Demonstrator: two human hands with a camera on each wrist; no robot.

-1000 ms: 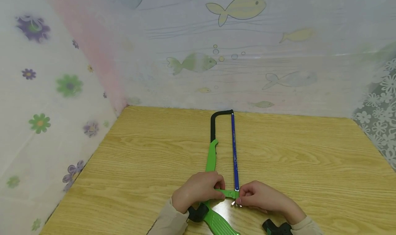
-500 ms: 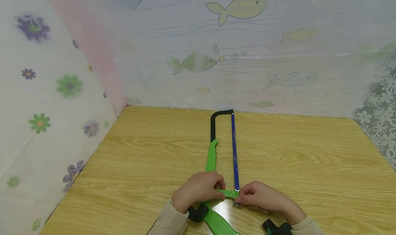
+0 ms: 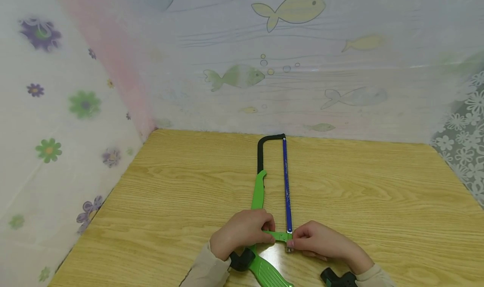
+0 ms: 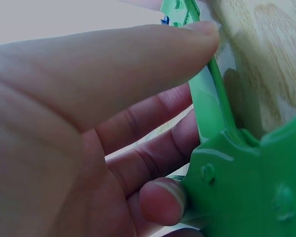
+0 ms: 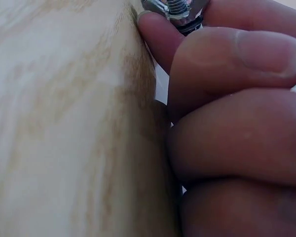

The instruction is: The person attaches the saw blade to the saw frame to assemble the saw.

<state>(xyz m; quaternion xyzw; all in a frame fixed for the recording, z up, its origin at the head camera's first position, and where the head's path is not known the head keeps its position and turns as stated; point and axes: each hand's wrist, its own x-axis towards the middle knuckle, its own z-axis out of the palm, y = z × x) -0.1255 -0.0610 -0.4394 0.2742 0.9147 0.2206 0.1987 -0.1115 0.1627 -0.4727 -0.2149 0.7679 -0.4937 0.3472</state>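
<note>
A hacksaw with a green and black frame [image 3: 258, 191] lies on the table, its blue blade [image 3: 286, 182] running away from me on the right side. My left hand [image 3: 243, 229] grips the green crosspiece [image 4: 205, 101] near the handle, thumb on one side and fingers on the other. At the blade's near end, my right hand [image 3: 323, 241] pinches a metal wing nut [image 3: 289, 249] between thumb and index finger. In the right wrist view the threaded bolt end [image 5: 177, 7] shows in that nut, while the remaining fingers are curled beside the tabletop.
The green handle [image 3: 269, 272] points toward me, below the left hand. Wood-grain table [image 3: 378, 186] surrounds the saw. A fish-print sheet [image 3: 227, 35] stands behind the table, and a flowered sheet [image 3: 75, 152] borders it on the left.
The wing nut has turned between my right thumb and finger, its wings spread at first, then edge-on. The saw and my left hand keep their places.
</note>
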